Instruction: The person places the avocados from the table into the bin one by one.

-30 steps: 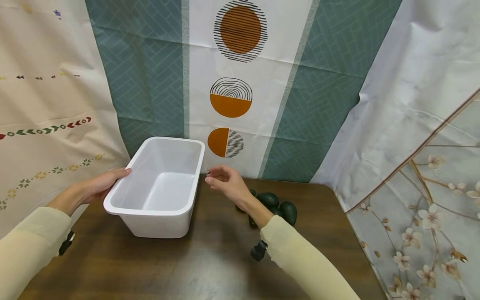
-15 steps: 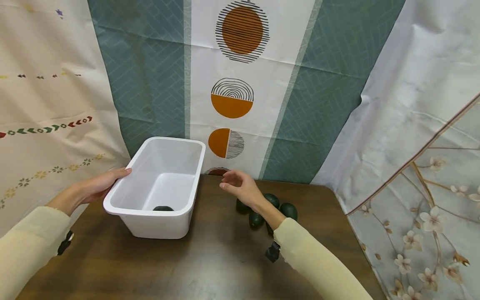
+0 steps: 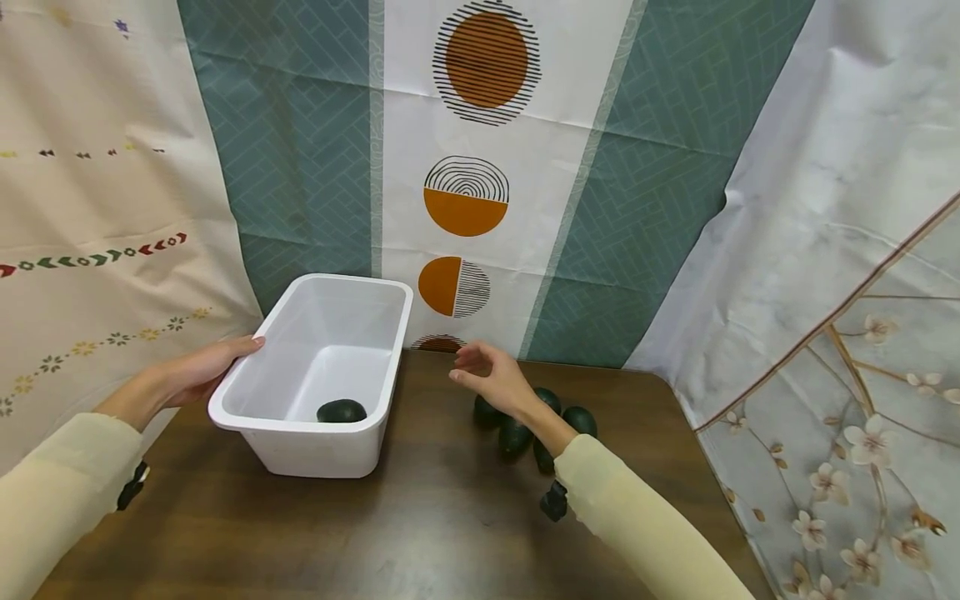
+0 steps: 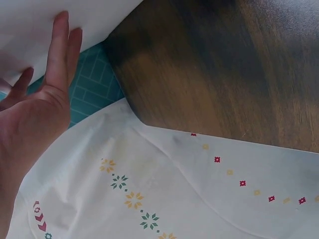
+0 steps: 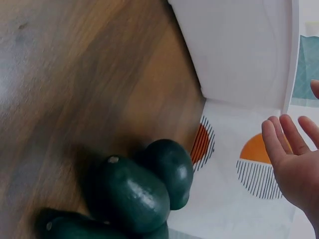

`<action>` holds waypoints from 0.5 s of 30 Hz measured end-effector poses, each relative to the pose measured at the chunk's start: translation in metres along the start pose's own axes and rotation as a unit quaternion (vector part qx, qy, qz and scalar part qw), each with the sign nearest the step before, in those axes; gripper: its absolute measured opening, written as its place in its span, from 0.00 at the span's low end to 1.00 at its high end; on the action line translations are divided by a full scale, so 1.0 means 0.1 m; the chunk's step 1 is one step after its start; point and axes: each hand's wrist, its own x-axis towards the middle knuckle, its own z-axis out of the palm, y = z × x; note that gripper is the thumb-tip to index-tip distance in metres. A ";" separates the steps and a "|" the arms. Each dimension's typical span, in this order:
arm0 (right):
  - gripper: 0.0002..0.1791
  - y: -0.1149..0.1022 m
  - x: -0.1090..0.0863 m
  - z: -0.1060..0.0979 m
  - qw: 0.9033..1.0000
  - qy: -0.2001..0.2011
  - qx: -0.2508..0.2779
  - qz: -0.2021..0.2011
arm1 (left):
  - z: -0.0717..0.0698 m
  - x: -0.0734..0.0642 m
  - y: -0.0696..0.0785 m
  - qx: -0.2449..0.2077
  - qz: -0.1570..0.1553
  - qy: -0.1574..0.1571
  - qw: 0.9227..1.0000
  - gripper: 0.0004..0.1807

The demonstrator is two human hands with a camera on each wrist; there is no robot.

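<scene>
My left hand (image 3: 202,371) holds the left rim of a white plastic tub (image 3: 300,426), thumb over the edge. Its fingers (image 4: 59,50) lie along the outer wall in the left wrist view. One dark green avocado (image 3: 341,411) rests inside the tub near the front wall, its lower part hidden. To the right of the tub, my right hand (image 3: 495,379) hovers with nothing in it, fingers loosely bent. Several more avocados (image 3: 513,437) are grouped on the table below that hand and forearm, which partly cover them. The right wrist view shows one avocado (image 5: 129,191) up close.
The brown wooden table (image 3: 420,517) carries the tub and the avocados. A patterned cloth (image 3: 300,167) hangs behind the table's back edge. Cream cloth (image 3: 112,267) borders the left side, and a floral white curtain (image 3: 817,375) the right.
An avocado has come into sight in the tub and shifted slightly right and back. My right hand has moved right, away from the tub toward the other avocados. The left hand stays put.
</scene>
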 end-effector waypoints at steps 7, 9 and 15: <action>0.23 0.12 -0.03 -0.06 0.999 0.004 -0.032 0.007 | 0.01 -0.01 0.01 0.007 -0.003 0.006 1.000 0.42; 0.23 0.17 -0.02 -0.08 0.999 0.005 -0.037 0.011 | 0.00 0.00 0.01 0.008 -0.004 0.008 1.000 0.42; 0.24 0.31 -0.01 -0.14 0.999 0.006 -0.053 0.008 | 0.01 0.00 0.00 0.000 -0.002 0.008 1.000 0.42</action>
